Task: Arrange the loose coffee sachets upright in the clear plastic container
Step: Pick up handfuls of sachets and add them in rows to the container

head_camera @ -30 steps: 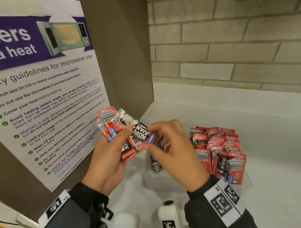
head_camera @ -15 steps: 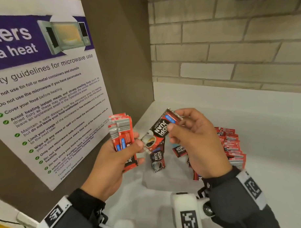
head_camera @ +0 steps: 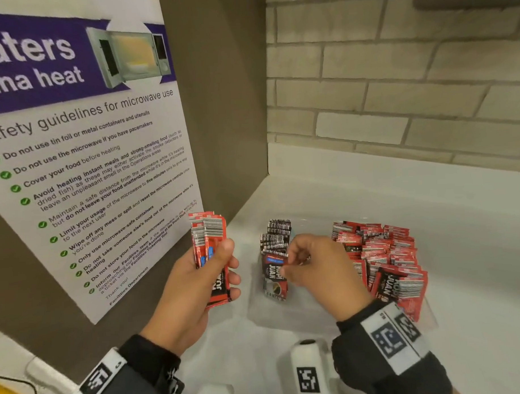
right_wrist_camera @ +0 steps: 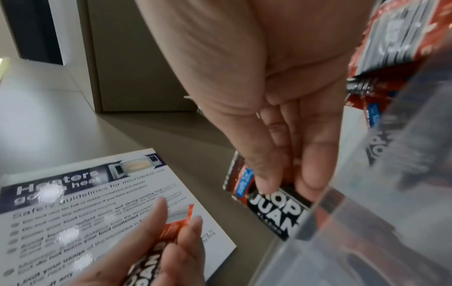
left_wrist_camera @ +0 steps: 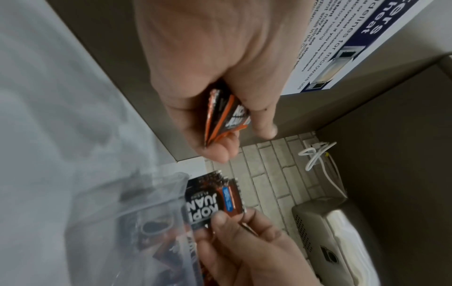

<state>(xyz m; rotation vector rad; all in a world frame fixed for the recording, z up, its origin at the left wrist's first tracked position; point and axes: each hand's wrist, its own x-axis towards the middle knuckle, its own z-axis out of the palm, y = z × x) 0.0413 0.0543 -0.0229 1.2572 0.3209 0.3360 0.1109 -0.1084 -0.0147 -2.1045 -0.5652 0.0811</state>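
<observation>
The left hand (head_camera: 194,290) grips a small stack of red coffee sachets (head_camera: 210,251), thumb across the front and fingers curled behind, barcode ends pointing up. The stack is held above the white table (head_camera: 475,248), to the left of the clear plastic container (head_camera: 269,317) and apart from it. The left wrist view shows the same stack edge-on between thumb and fingers (left_wrist_camera: 227,120).

The right hand (head_camera: 317,271) pinches the top edge of 1 sachet (head_camera: 275,277) between thumb and fingertips; the remaining fingers are curled. That sachet stands roughly upright at the left end of the container, its lower part inside the clear wall, printed face toward the camera. In the right wrist view the thumb and fingers (right_wrist_camera: 266,170) close on its upper edge beside the container's wall (right_wrist_camera: 367,222).

Just behind it, a short row of sachets (head_camera: 276,234) stands upright in the container with black-and-white barcode ends up. The right part of the container holds a dense mass of red sachets (head_camera: 384,254), mostly upright or leaning, the nearest ones tilted toward the camera.

A microwave safety poster (head_camera: 83,150) leans on the brown panel at left; a pale brick wall (head_camera: 396,74) runs behind the table.
</observation>
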